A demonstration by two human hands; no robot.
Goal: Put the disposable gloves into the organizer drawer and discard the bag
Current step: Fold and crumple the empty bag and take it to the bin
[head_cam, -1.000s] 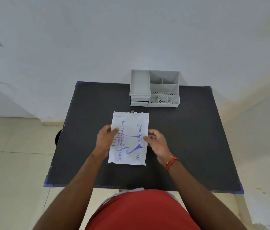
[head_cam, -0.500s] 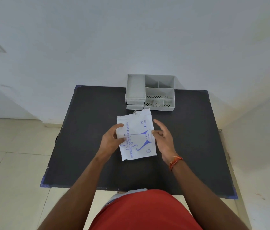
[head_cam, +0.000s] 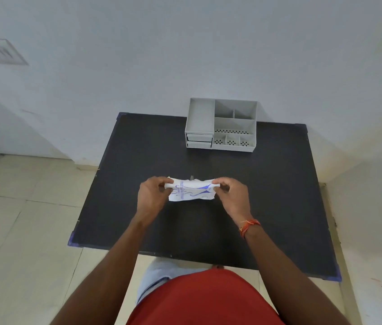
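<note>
A white bag of disposable gloves (head_cam: 191, 190) with blue print hangs lifted above the middle of the black table (head_cam: 138, 160), seen nearly edge-on. My left hand (head_cam: 152, 195) pinches its left top corner and my right hand (head_cam: 231, 193) pinches its right top corner. The grey organizer (head_cam: 220, 125) stands at the table's far edge against the wall, with two shut drawers (head_cam: 198, 141) stacked on its left front. The gloves themselves are hidden inside the bag.
The organizer has open compartments on top and perforated bins on its right front. A white wall rises right behind the table. Beige tiled floor (head_cam: 21, 219) lies to the left. My red shirt fills the bottom of the view.
The bag lay flat on the table under both hands. Now both hands have raised it by its top corners and it hangs between them. The view has shifted so the organizer appears further right.
</note>
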